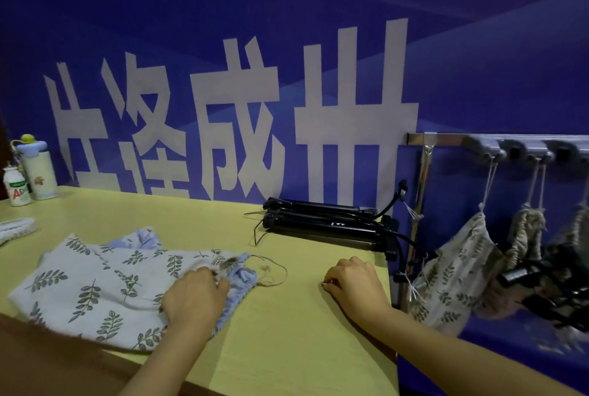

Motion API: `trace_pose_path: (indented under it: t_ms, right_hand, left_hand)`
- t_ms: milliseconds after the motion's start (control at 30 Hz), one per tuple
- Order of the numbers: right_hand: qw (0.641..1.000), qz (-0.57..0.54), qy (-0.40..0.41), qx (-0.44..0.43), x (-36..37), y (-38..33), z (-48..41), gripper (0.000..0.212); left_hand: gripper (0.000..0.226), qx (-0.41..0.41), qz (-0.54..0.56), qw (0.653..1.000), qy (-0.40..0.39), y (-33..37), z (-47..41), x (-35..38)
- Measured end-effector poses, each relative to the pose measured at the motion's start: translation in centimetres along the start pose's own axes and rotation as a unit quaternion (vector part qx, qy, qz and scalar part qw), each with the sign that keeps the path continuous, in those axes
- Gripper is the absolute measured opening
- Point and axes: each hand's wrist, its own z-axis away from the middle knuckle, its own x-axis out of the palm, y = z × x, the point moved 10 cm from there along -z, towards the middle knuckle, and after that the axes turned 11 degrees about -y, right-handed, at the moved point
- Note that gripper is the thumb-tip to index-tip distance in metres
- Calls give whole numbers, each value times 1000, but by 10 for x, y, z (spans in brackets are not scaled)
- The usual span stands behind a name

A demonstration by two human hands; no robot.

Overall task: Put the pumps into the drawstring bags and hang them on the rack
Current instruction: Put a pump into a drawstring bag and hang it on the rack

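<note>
A person's left hand (194,296) grips the leaf-print drawstring bag (95,284) at its gathered mouth, apparently to open it. The right hand (350,280) rests curled on the table (287,332), its hold unclear. Black pumps (322,220) lie behind.

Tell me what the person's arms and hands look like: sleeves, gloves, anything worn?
The left forearm and right forearm are bare as far as the frame shows, with no sleeve edge in view. The left hand and right hand are ungloved; no watch, bracelet or ring shows on either.
</note>
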Motion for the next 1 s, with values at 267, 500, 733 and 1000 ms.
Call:
trace_pose_path:
  t_ms: [267,500,733,1000]
  right_hand:
    - [1000,-4,6,-17,3,-9,-11,25]
    - [1000,-2,0,-22,4,-17,-15,22]
    - [1000,-10,-3,-26,8,-19,-21,22]
    - [964,-260,52,-15,-28,-62,-39,16]
  left_hand:
    - [32,29,41,997,58,-1,4,-11]
    - [30,45,102,992,64,-13,0,-16]
    - [32,39,131,989,52,-13,-1,-16]
    - [32,-30,281,959,33,-37,-7,-41]
